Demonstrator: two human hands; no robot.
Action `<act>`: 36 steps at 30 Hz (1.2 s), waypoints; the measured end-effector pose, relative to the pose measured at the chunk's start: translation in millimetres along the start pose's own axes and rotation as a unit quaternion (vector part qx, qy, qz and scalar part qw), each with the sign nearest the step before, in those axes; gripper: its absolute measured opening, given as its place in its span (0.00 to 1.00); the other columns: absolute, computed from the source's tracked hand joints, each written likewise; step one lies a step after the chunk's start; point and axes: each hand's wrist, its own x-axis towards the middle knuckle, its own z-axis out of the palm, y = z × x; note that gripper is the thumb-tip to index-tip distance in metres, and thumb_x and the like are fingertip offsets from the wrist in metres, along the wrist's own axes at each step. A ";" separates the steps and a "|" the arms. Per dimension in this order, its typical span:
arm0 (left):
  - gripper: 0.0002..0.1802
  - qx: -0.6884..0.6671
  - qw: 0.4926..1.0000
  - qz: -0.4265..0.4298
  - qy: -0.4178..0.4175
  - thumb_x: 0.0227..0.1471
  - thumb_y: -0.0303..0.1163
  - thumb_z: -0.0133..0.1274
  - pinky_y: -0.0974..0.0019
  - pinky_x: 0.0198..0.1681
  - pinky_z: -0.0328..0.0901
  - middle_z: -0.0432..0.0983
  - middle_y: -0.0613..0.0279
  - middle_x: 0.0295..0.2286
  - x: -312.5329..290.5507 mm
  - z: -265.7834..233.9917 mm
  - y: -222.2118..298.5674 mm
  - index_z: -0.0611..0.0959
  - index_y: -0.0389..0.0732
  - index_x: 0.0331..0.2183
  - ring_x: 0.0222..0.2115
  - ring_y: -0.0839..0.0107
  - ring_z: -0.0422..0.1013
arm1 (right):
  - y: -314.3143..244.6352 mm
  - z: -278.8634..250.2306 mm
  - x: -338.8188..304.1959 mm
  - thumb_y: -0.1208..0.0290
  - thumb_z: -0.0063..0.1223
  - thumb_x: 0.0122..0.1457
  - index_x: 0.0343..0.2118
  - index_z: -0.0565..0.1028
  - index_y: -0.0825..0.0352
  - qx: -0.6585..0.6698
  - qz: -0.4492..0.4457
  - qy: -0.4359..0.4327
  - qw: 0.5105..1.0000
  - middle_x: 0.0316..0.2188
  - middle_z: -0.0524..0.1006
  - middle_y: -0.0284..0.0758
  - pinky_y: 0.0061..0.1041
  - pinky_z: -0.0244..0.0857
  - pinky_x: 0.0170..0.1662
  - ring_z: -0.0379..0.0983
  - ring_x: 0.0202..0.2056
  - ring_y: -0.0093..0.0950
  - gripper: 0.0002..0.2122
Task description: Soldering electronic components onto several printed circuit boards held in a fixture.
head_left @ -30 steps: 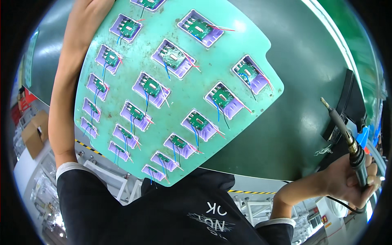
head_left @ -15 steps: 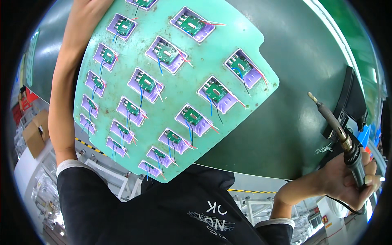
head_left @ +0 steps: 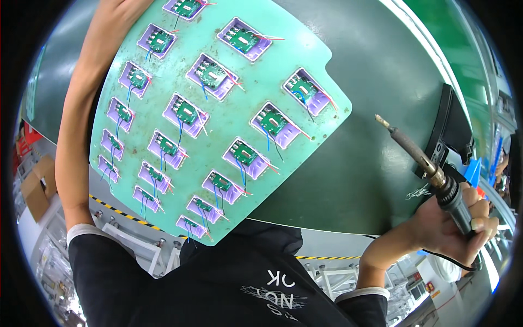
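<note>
My left hand [head_left: 121, 12] reaches up to the top edge of a large light-green panel [head_left: 261, 76] and holds it tilted in front of me; the fingers are partly hidden behind it. The panel carries several small green circuit boards [head_left: 272, 122] in purple holders, each with thin blue and red wires. At the lower right, my right hand [head_left: 455, 229] grips the black handle of a soldering iron [head_left: 419, 158]. Its metal tip points up and to the left, a short way off the panel's right edge, not touching it.
A dark green work surface [head_left: 370, 174] lies behind the panel. A black box [head_left: 452, 131] stands at its right edge with blue parts [head_left: 472, 171] beside it. A yellow-black hazard strip [head_left: 120, 210] runs along the frame below, and a cardboard box [head_left: 35, 188] sits far left.
The soldering iron's tip has swung left, closer to the panel. The panel has shifted slightly up and to the left in my left hand.
</note>
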 end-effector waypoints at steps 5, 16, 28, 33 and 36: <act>0.28 0.657 0.677 -0.253 0.213 0.62 0.39 0.48 0.76 0.13 0.51 0.67 0.75 0.10 11.1 49.4 14.3 0.76 0.38 0.12 0.11 0.87 0.59 | -3.3 18.0 -2.9 0.62 0.43 0.59 0.27 0.66 0.63 -0.002 -0.062 0.030 0.998 0.14 0.56 0.25 0.25 0.44 0.22 0.47 0.15 0.19 0.10; 0.27 0.651 0.703 -0.235 0.165 0.62 0.38 0.49 0.76 0.14 0.51 0.68 0.75 0.11 5.9 25.4 23.9 0.78 0.37 0.13 0.12 0.89 0.59 | -3.0 66.8 -10.4 0.60 0.41 0.62 0.30 0.66 0.65 -0.100 -0.081 -0.139 0.982 0.13 0.58 0.26 0.24 0.44 0.17 0.51 0.12 0.21 0.13; 0.29 0.658 0.710 -0.218 0.119 0.62 0.39 0.49 0.77 0.13 0.48 0.62 0.78 0.09 9.5 36.9 25.5 0.72 0.43 0.09 0.10 0.89 0.55 | 2.0 77.5 -13.5 0.61 0.38 0.66 0.31 0.68 0.64 -0.148 -0.078 -0.156 0.973 0.13 0.58 0.28 0.24 0.45 0.17 0.51 0.11 0.21 0.12; 0.29 0.680 0.689 -0.222 0.115 0.62 0.39 0.50 0.77 0.13 0.48 0.63 0.78 0.09 12.0 46.1 40.4 0.73 0.42 0.09 0.10 0.89 0.55 | 2.4 80.4 -8.6 0.58 0.40 0.66 0.30 0.68 0.64 -0.113 -0.096 -0.161 0.976 0.12 0.57 0.27 0.23 0.42 0.15 0.50 0.10 0.19 0.14; 0.29 0.645 0.725 -0.215 0.107 0.62 0.39 0.49 0.77 0.13 0.48 0.63 0.78 0.09 8.0 26.0 7.2 0.73 0.42 0.09 0.10 0.89 0.56 | 6.0 71.5 -15.4 0.59 0.40 0.65 0.30 0.67 0.64 -0.161 -0.084 -0.158 0.971 0.12 0.57 0.27 0.23 0.41 0.15 0.50 0.10 0.19 0.13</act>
